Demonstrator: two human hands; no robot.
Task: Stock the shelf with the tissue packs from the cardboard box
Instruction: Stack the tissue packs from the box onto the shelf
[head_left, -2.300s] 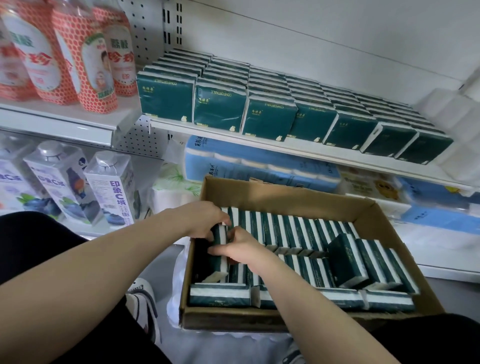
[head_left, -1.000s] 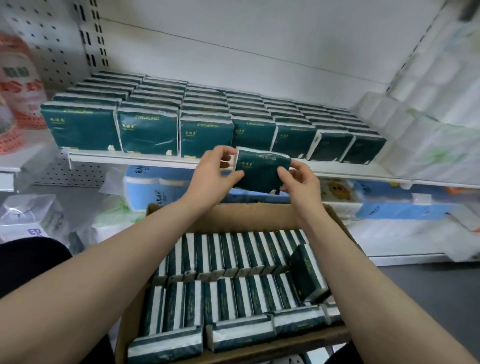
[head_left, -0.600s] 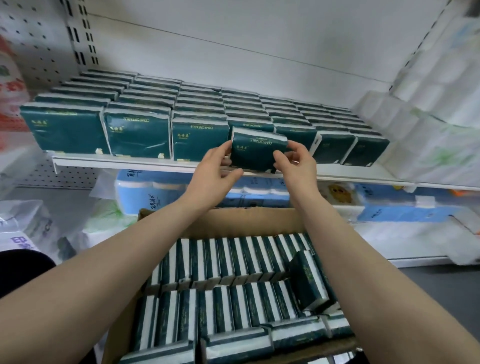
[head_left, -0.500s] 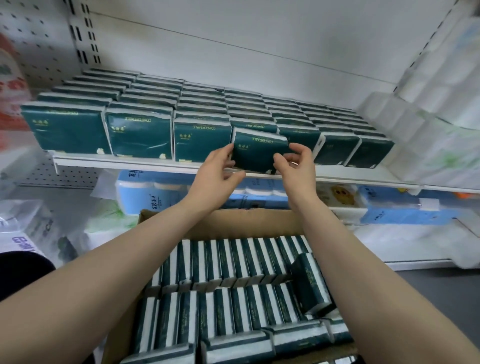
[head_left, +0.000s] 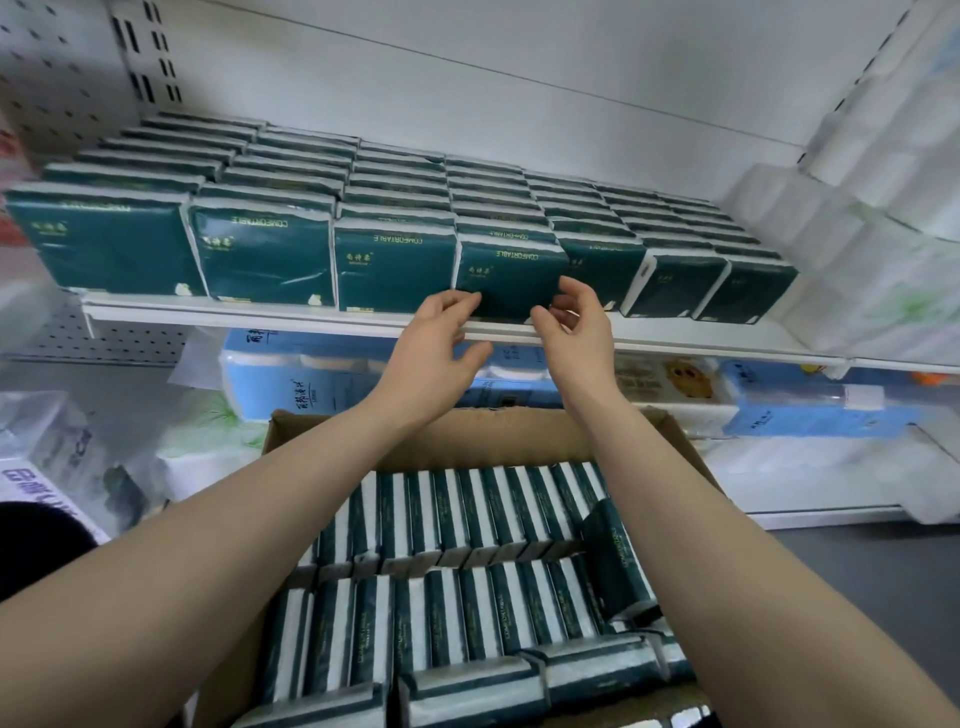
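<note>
Presently, I am placing my left hand and right hand, fingers loosely spread, gripping nothing, at the lower edge of the fourth tissue pack of seven fronting the shelf; one cardboard box is sitting below.

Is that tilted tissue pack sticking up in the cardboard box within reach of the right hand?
Probably yes. The tilted tissue pack lies uncovered in the open cardboard box, close beside the right forearm; the right hand, up at the shelf, would need to drop back.
</note>
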